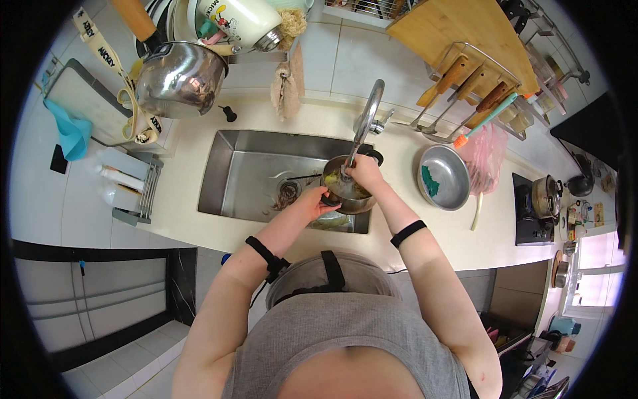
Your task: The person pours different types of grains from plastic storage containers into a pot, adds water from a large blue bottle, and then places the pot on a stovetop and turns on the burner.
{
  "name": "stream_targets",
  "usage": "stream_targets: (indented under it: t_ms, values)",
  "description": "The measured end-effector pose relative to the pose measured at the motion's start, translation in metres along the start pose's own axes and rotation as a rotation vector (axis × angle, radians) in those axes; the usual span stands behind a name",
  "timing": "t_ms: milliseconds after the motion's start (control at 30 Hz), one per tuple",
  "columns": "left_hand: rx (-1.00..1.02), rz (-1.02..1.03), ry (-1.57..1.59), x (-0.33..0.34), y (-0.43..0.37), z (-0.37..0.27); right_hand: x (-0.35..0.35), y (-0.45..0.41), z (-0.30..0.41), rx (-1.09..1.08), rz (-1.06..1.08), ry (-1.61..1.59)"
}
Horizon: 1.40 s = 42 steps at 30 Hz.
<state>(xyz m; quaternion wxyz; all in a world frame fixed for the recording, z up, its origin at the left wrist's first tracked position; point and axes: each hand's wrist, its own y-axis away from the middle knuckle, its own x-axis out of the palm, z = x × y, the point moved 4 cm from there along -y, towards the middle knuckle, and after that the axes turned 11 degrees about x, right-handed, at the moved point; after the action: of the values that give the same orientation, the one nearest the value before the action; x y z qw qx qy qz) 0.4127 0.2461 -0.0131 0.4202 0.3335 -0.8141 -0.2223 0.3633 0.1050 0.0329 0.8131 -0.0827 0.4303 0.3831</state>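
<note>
Over the right part of the stainless-steel sink [239,169] I see a metal pot [360,205] with black handles. Yellowish and brown food pieces sit in it, partly hidden by my right hand. My left hand [319,201] grips the pot's near-left handle. At the lower end of the curved chrome faucet [373,102], my right hand [365,173] has its fingers closed around the spout head, just above the pot's opening. Brown scraps lie around the sink drain [289,189]. Something green [331,222], perhaps in clear plastic, lies below the pot.
On the counter right of the sink stand a metal bowl [451,174] with a green cloth or scrubber and a pink plastic bag [486,154]. Spatulas [443,82] hang from a wall rack. A saucepan [182,82] juts out at upper left. Farther right, a lidded pot [546,196] occupies the stove.
</note>
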Motion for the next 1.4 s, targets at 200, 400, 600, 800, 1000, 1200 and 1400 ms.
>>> stream_targets:
  t_ms: [200,400,600,800,1000,1200,1400]
  values:
    - [0.015,-0.065,0.049,-0.018,0.002,-0.007,0.011,-0.009,0.006,0.013,0.026,-0.18]
    - [0.056,-0.008,-0.076,-0.018,-0.001,0.003,-0.005,-0.004,0.007,-0.011,-0.048,0.147]
    - [0.067,-0.08,0.043,-0.043,-0.004,-0.011,-0.008,0.009,-0.007,-0.052,-0.046,-0.066]
    - [0.1,-0.015,-0.091,-0.034,-0.005,0.006,-0.026,0.022,-0.018,-0.016,-0.177,-0.165]
    - [0.057,0.005,0.13,-0.054,0.006,0.001,-0.031,0.052,-0.02,0.066,-0.136,-0.28]
    - [0.038,0.037,0.058,-0.028,-0.002,0.008,-0.025,0.05,-0.024,0.068,-0.137,-0.322]
    - [0.063,0.061,0.066,-0.045,0.011,0.011,-0.033,0.061,-0.02,0.064,-0.119,-0.303]
